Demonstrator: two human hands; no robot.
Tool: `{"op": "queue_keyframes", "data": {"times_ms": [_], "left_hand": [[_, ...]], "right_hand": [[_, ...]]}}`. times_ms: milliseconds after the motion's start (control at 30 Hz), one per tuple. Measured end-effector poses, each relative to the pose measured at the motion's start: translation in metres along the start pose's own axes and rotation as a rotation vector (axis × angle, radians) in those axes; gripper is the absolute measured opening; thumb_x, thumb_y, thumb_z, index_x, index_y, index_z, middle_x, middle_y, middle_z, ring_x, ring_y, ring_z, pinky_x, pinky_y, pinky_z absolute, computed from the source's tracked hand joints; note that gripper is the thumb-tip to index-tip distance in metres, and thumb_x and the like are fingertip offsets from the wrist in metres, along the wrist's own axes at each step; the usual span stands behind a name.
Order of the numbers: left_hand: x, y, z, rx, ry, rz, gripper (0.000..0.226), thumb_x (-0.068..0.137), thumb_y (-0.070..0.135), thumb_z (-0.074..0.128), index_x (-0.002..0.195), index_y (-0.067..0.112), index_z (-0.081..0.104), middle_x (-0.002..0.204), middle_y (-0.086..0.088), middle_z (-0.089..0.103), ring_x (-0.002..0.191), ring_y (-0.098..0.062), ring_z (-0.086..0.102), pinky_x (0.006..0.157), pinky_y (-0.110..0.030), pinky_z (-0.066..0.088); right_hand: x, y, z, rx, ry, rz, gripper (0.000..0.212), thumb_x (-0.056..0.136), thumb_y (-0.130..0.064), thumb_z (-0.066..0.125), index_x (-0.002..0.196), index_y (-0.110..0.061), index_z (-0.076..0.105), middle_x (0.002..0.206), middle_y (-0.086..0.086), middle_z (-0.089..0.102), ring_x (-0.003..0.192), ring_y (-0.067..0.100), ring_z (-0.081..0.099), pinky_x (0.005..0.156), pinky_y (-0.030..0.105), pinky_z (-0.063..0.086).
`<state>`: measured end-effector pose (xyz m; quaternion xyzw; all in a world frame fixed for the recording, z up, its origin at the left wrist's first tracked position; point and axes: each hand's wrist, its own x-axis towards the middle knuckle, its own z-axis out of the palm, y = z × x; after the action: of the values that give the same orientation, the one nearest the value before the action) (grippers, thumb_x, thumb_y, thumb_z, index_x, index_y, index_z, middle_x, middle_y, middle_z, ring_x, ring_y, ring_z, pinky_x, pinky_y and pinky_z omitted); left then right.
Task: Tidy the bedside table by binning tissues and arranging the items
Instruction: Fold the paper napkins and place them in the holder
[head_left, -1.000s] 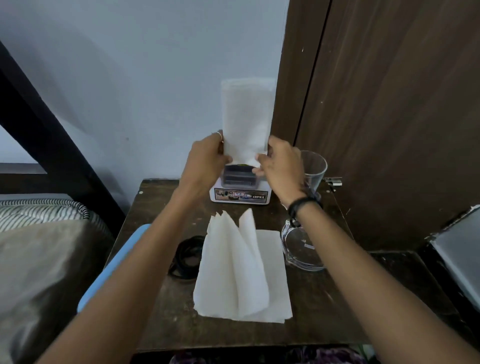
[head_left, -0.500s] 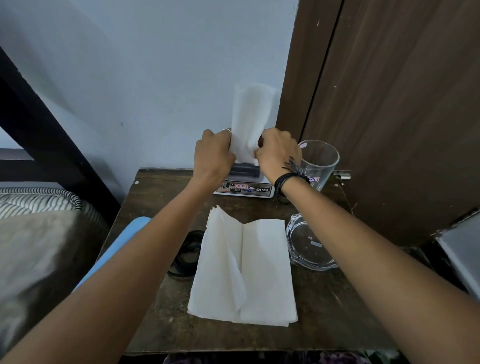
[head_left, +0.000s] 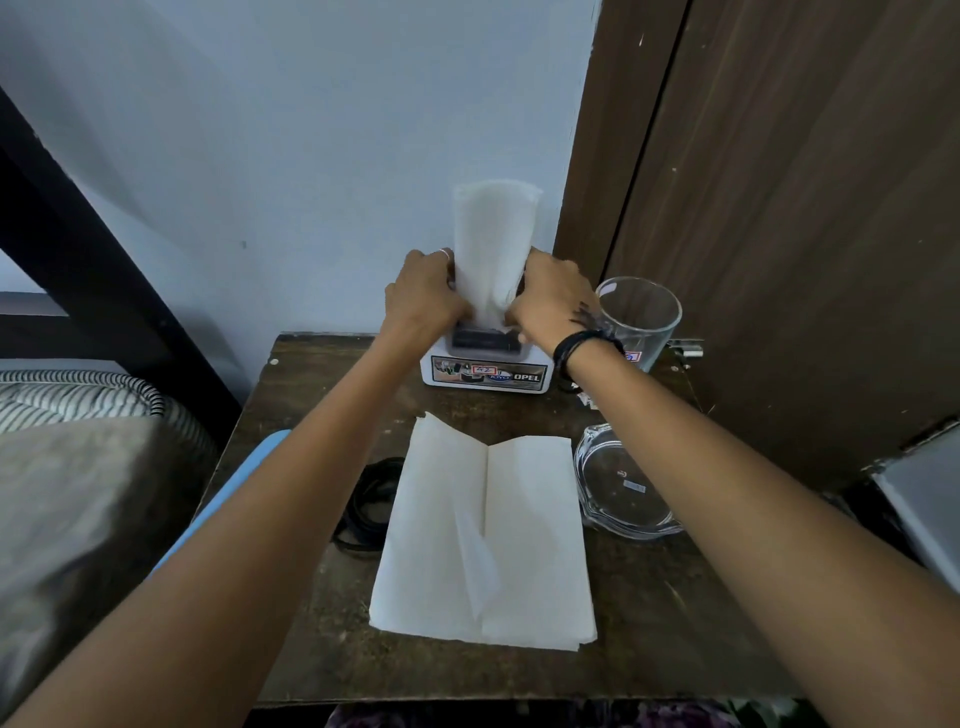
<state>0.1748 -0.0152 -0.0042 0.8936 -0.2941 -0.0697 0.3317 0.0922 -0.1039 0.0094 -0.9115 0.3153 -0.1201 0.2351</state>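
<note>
Held tissue: we have it upright over the white holder, at the back of the counter. Its foot is pinched narrow just above the holder's dark slot.
Change: a second ago the sheet was wider and flatter between our hands. It is now gathered into a taper, and both hands sit closer together and lower on it.
Meaning: we judge we are feeding it into the holder, so this is arranging, not binning. No bin is in view.
Axis: the long axis is vertical. The broad end points up toward the wall, and the narrow end points down into the holder.
Left grip: our left hand has its fingers curled on the tissue's left edge.
Right grip: our right hand pinches the right edge at the foot.
Flat tissues: these lie in front of the holder, unfolded, with one flap creased.
Glass tumbler: upright, just right of the holder.
Glass dish: right of the flat tissues, touching or nearly so.
Black cable: coiled, left of the flat tissues.
</note>
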Motion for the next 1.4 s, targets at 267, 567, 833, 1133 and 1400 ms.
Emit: {"op": "queue_keyframes", "data": {"times_ms": [267, 567, 833, 1133, 1400], "left_hand": [[-0.002, -0.001, -0.001, 0.124, 0.036, 0.029, 0.024, 0.075, 0.002, 0.062, 0.057, 0.003, 0.045, 0.072, -0.015, 0.047, 0.070, -0.033, 0.048, 0.051, -0.028, 0.031], [-0.002, 0.002, 0.003, 0.138, 0.003, 0.017, 0.014, 0.078, 0.011, 0.064, 0.086, 0.008, 0.053, 0.093, -0.013, 0.052, 0.091, -0.033, 0.055, 0.079, -0.035, 0.037], [-0.004, -0.002, -0.003, 0.083, -0.049, 0.021, 0.015, 0.081, 0.015, 0.067, 0.079, 0.007, 0.054, 0.086, -0.014, 0.058, 0.088, -0.032, 0.057, 0.075, -0.034, 0.042], [-0.095, -0.008, -0.011, -0.117, 0.340, 0.010, 0.018, 0.086, 0.013, 0.057, 0.104, 0.012, 0.060, 0.098, -0.001, 0.055, 0.087, -0.012, 0.048, 0.069, -0.014, 0.028], [-0.197, -0.017, 0.030, -0.189, 0.022, -0.271, 0.013, 0.085, 0.010, 0.056, 0.079, 0.019, 0.063, 0.081, -0.004, 0.070, 0.074, -0.020, 0.065, 0.070, -0.030, 0.053]], "right_hand": [[0.003, 0.003, -0.005, 0.171, 0.108, 0.010, 0.025, 0.081, 0.005, 0.056, 0.104, -0.006, 0.051, 0.089, 0.022, 0.068, 0.078, 0.037, 0.067, 0.069, 0.047, 0.057], [-0.004, 0.001, 0.005, -0.023, 0.096, -0.027, 0.043, 0.083, -0.001, 0.056, 0.123, -0.008, 0.041, 0.107, 0.019, 0.064, 0.094, 0.039, 0.063, 0.065, 0.034, 0.047], [-0.003, 0.001, 0.005, 0.094, 0.122, 0.023, 0.047, 0.085, 0.004, 0.052, 0.128, -0.007, 0.036, 0.102, 0.023, 0.066, 0.084, 0.039, 0.067, 0.073, 0.047, 0.057], [-0.071, 0.011, -0.015, 0.370, 0.324, -0.011, 0.028, 0.089, -0.017, 0.059, 0.116, -0.021, 0.052, 0.111, -0.001, 0.067, 0.066, 0.020, 0.069, 0.056, 0.038, 0.059], [-0.198, 0.043, 0.011, 0.226, 0.185, 0.236, 0.020, 0.088, -0.042, 0.053, 0.089, -0.026, 0.064, 0.086, -0.008, 0.072, 0.080, 0.020, 0.067, 0.067, 0.032, 0.051]]}}
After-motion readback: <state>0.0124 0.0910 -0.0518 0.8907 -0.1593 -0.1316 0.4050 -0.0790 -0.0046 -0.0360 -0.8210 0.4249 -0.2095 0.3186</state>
